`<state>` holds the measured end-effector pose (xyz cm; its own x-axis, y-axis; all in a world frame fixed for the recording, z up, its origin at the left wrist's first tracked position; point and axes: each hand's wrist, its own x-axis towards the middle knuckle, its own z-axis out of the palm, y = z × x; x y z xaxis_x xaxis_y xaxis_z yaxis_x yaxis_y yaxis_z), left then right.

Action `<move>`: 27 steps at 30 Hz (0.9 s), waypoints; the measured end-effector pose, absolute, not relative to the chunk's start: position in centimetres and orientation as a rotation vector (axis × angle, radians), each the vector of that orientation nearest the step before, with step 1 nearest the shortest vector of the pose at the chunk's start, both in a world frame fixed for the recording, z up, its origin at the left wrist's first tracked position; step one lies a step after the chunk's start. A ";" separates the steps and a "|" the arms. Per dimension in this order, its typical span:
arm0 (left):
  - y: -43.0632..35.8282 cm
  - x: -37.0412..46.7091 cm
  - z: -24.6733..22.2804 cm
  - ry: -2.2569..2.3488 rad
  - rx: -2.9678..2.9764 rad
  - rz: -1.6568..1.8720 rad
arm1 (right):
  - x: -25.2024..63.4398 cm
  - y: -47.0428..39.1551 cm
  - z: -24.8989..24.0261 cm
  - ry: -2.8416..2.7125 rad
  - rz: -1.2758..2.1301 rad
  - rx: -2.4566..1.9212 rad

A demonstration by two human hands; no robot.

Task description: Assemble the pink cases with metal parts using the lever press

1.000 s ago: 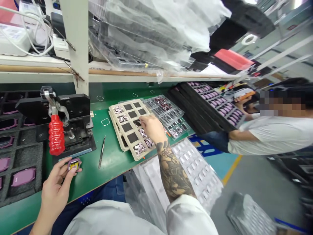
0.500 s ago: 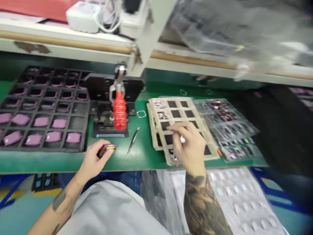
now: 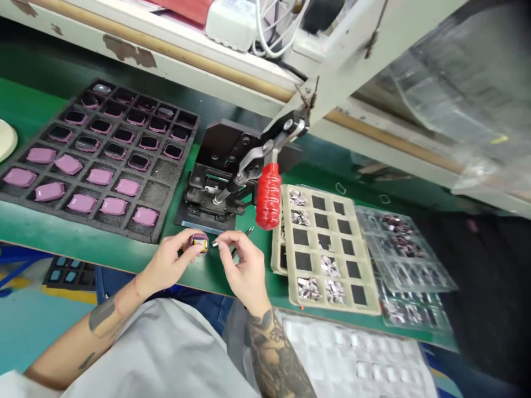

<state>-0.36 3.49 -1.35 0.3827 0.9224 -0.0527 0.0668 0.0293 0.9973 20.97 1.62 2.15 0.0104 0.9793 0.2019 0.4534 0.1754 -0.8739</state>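
Between the thumb and fingers of my left hand (image 3: 172,258) is a small pink watch case (image 3: 199,242), its inside showing a yellow patch. Close on its right, my right hand (image 3: 244,265) pinches a tiny silvery piece (image 3: 214,243), apart from the case. Tweezers (image 3: 249,232) lie on the green bench, partly hidden behind my right hand. A cream compartment tray (image 3: 293,265) stands to the right, with small shiny parts in several of its cells. Behind my hands is a black clamp press (image 3: 215,199) with a red handle (image 3: 269,196).
On the left lies a black foam tray (image 3: 160,193) holding rows of pink watch cases. Clear plastic trays (image 3: 406,249) with small parts are at the right. A shelf (image 3: 186,61) crosses above the bench, carrying a white box (image 3: 232,25) and cables. White blister trays (image 3: 357,354) sit below the bench edge.
My right hand has come left from the cream tray to beside the watch case, a small silvery piece in its fingers. The left hand has turned the case. The head view has shifted and tilted.
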 end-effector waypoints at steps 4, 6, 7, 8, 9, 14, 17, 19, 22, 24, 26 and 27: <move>3.6 -0.4 -1.0 0.913 1.480 0.849 | 20.8 1.4 1.6 -1.548 0.735 -1.476; 3.6 -0.5 -0.9 0.868 1.482 0.866 | 20.9 1.3 1.9 -1.617 0.708 -1.449; 3.6 -0.6 -1.0 0.866 1.450 0.870 | 21.0 1.2 2.2 -1.654 0.703 -1.422; 3.6 -0.6 -1.2 0.876 1.400 0.869 | 21.2 1.2 2.6 -1.681 0.701 -1.393; 3.5 -0.6 -1.4 0.894 1.341 0.864 | 21.3 1.2 3.0 -1.698 0.701 -1.366; 3.2 -0.7 -2.3 0.953 1.252 0.854 | 21.7 1.5 3.9 -1.753 0.732 -1.251; 3.3 -0.7 -2.1 0.936 1.278 0.843 | 21.5 1.7 3.5 -1.794 0.758 -1.200; 3.3 -0.7 -2.0 0.933 1.292 0.837 | 21.4 1.8 3.3 -1.809 0.765 -1.190; 3.4 -0.7 -1.9 0.947 1.304 0.821 | 21.5 1.9 3.1 -1.842 0.763 -1.152; 3.4 -0.7 -1.9 0.950 1.316 0.810 | 21.6 2.0 3.2 -1.882 0.745 -1.108; 3.5 -0.7 -2.0 0.943 1.319 0.805 | 21.6 2.0 3.2 -1.910 0.732 -1.065; 3.5 -0.7 -2.0 0.935 1.312 0.802 | 21.5 2.0 3.1 -1.907 0.728 -1.053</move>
<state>-0.67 3.49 -1.97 0.4252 0.8988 -0.1069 0.0303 0.1040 0.9941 21.49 2.02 3.13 -0.3138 0.8706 0.3788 0.3963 0.4827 -0.7810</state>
